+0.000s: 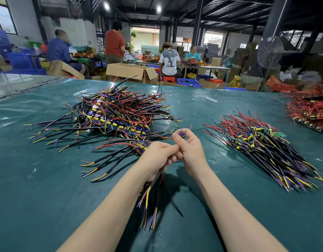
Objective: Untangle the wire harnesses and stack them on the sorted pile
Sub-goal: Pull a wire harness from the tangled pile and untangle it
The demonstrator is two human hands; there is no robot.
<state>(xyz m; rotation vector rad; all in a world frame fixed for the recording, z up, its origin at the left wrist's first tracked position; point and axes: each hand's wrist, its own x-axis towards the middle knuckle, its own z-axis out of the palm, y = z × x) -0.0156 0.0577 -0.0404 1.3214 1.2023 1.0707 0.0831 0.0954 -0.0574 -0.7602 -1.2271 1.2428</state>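
A big tangled heap of wire harnesses (113, 113), black, red, yellow and blue, lies at the centre left of the green table (48, 188). To the right lies the sorted pile (262, 146), its wires laid side by side. Between them, over the table's middle, my left hand (155, 159) grips a small bundle of harnesses (151, 200) whose black leads hang down toward me. My right hand (188, 150) pinches the blue component end of that bundle at its fingertips. A few loose harnesses (117, 151) lie just left of my hands.
Another stack of red-wired boards (309, 110) sits at the table's far right edge. Beyond the table stand cardboard boxes (128, 71), blue crates, a floor fan (269, 53) and several people working at other benches.
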